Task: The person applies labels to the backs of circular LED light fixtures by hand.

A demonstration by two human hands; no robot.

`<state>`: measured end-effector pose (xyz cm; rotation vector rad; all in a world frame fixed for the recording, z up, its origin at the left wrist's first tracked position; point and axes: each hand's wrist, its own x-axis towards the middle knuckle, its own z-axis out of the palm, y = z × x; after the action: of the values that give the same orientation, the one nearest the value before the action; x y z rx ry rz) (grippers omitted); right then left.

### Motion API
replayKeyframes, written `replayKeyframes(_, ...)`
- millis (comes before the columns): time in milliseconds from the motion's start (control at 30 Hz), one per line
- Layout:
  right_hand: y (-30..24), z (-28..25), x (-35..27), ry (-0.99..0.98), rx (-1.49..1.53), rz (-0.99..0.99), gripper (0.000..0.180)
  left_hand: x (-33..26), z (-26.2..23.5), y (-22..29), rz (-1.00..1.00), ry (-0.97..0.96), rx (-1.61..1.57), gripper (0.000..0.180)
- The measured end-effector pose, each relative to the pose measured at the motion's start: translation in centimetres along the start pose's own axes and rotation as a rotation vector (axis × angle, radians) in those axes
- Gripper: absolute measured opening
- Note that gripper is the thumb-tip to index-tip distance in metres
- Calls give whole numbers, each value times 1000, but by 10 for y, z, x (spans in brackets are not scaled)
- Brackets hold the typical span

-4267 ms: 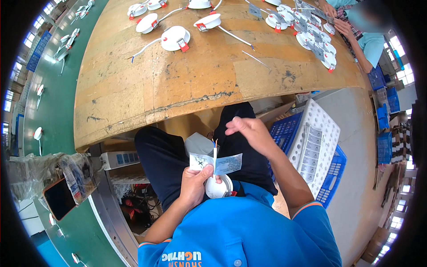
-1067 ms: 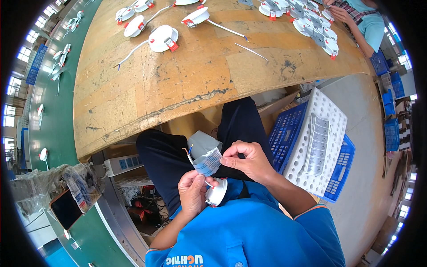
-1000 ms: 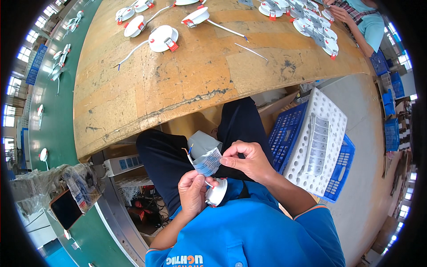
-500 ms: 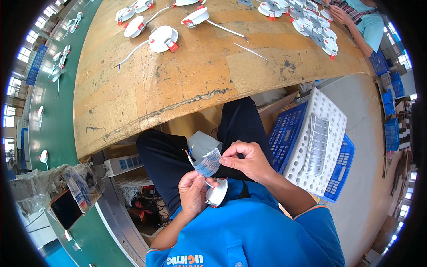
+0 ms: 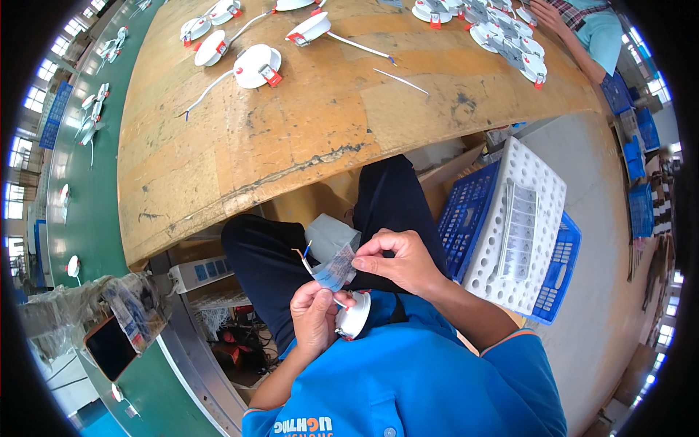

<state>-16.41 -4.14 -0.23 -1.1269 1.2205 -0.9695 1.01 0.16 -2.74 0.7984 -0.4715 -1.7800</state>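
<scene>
Over my lap, my left hand (image 5: pixel 313 320) is closed, thumb and finger pinching the white cable and the lower end of a printed silvery label (image 5: pixel 336 268). The cable's bare end, with blue and brown wires (image 5: pixel 304 253), sticks up past the label. Below the fingers hangs the white round downlight (image 5: pixel 354 317), resting against my blue shirt. My right hand (image 5: pixel 402 264) pinches the label's other edge between thumb and forefinger. The label is bent, and whether it touches the cable all along cannot be made out. Behind it a grey sheet (image 5: pixel 333 234) lies between my thighs.
Several white downlights (image 5: pixel 256 67) with red-tipped clips lie on the worn wooden table (image 5: pixel 291 124). A green conveyor (image 5: pixel 86 189) runs at the left, near a phone (image 5: pixel 111 348). At right, a perforated white foam board (image 5: pixel 510 269) leans on blue crates (image 5: pixel 557 280). A co-worker's arm (image 5: pixel 582 54) is far right.
The label has tilted and looks more curved between my hands. My right hand has shifted slightly left, still pinching its edge. The whole view has moved a little.
</scene>
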Motion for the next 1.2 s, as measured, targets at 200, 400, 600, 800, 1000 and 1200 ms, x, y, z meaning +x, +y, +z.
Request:
replayKeyframes(200,2,1,1,19,-84,-63,12,1,0,0,18,-21,17,19)
replayKeyframes(400,7,1,2,117,-428,-353,11,1,-1,-1,14,-36,11,20)
replayKeyframes(600,2,3,0,147,-530,-394,16,1,-2,-1,-1,-33,2,20)
replayKeyframes(800,6,-5,3,197,-723,-344,20,1,-2,-1,10,-39,-2,19)
replayKeyframes(1000,7,-4,3,-127,500,145,25,2,-2,0,-8,-39,-8,18)
replayKeyframes(1200,11,3,5,-193,697,262,18,2,-2,0,-21,-30,14,18)
